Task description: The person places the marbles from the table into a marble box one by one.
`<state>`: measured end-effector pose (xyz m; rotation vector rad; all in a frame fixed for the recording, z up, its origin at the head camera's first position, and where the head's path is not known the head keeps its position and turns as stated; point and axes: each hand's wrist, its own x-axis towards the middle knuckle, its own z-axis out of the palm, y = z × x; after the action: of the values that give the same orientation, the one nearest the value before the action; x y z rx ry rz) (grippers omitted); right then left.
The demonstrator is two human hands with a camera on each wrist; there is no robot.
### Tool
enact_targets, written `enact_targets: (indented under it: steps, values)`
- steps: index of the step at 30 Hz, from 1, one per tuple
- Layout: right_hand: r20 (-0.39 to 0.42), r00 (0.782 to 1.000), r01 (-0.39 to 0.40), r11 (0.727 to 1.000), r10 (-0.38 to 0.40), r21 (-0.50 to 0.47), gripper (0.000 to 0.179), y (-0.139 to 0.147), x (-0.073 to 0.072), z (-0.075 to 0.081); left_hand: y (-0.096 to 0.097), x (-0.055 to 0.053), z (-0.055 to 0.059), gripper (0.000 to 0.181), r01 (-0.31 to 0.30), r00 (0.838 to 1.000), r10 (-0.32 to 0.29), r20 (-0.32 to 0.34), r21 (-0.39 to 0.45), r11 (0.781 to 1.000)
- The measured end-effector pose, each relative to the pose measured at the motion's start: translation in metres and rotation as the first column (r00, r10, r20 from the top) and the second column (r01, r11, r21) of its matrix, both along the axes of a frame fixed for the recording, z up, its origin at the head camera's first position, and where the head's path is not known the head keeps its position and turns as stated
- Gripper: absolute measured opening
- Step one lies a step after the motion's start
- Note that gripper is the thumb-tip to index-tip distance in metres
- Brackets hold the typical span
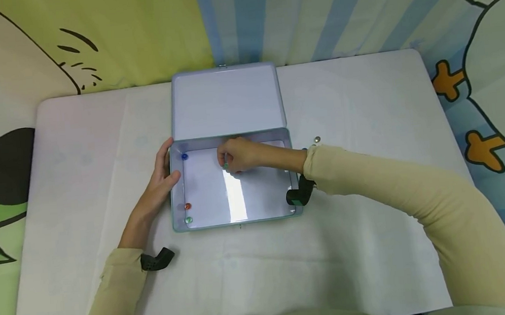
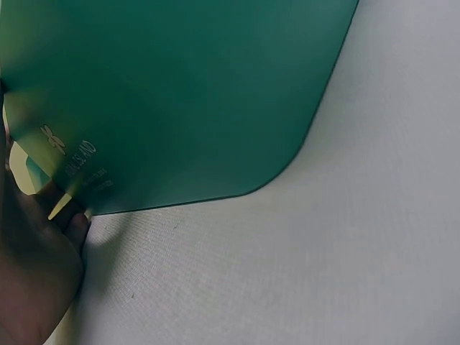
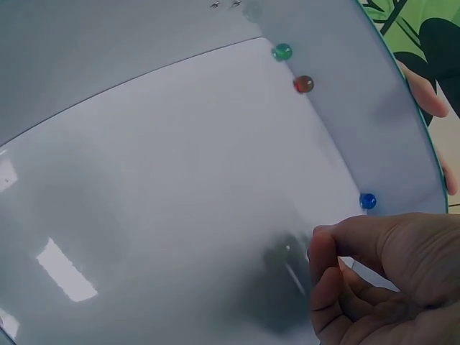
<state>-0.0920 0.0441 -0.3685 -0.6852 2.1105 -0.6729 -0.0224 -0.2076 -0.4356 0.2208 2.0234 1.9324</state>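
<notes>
A shallow, pale metal box (image 1: 213, 224) stands with its hinged lid (image 1: 228, 102) laid back. My right hand (image 1: 242, 154) is over its floor, thumb and fingertips together, pinching a small greenish marble (image 1: 225, 166). In the right wrist view the right hand (image 3: 392, 277) has curled fingers and hides most of what they hold. Along the box's left wall lie a blue marble (image 3: 368, 200), a red-brown marble (image 3: 304, 84) and a green marble (image 3: 282, 52). My left hand (image 1: 158, 184) rests against that wall's outer side, fingers extended. The left wrist view shows the box's green outside (image 2: 194, 108).
A silvery ball (image 1: 317, 139) lies on the white tabletop (image 1: 368, 267) right of the box, beside my right sleeve (image 1: 369, 173). Something blue is mostly hidden by that sleeve. Patterned cloth (image 1: 136, 38) hangs behind the table.
</notes>
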Motion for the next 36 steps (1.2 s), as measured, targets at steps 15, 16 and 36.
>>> enact_targets:
  steps: [15, 16, 36]
  values:
    - [-0.007, 0.999, -0.033, 0.999, 0.033, 0.016, 0.016, -0.004, -0.001, -0.012, -0.001, 0.001, 0.001, 0.087, -0.008, 1.0, 0.008, 0.013, 0.002, 1.0]
    - [-0.007, 0.999, -0.033, 0.999, 0.033, 0.014, 0.016, -0.004, -0.001, -0.012, -0.001, 0.001, 0.001, 0.087, -0.009, 1.0, 0.009, 0.012, 0.002, 1.0]
    - [-0.01, 1.0, 0.001, 1.0, -0.001, -0.009, 0.027, -0.001, 0.002, -0.009, 0.0, -0.001, 0.002, 0.086, -0.006, 1.0, 0.006, 0.017, 0.004, 1.0]
